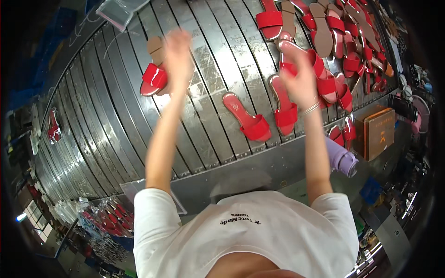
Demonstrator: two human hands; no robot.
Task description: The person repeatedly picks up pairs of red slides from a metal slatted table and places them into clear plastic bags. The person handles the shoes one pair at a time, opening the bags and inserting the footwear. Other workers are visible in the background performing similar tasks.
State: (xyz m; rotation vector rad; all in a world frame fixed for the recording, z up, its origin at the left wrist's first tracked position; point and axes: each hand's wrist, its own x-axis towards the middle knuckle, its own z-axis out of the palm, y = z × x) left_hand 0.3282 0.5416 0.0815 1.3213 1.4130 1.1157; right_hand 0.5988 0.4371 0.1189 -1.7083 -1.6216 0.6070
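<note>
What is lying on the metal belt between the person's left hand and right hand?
In the head view, between the left hand and the right hand, one red sandal lies on the slatted metal belt; otherwise that stretch is bare.

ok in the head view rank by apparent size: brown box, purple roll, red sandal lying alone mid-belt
1. brown box
2. and 3. red sandal and purple roll look about alike, and the roll is partly hidden by the forearm, so no ranking.

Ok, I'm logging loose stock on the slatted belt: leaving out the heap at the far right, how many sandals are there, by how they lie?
Red sandals strap up: 3
Tan sole-up sandal by the left hand: 1
Raised sandal at the right hand: 1
Total: 5
</note>
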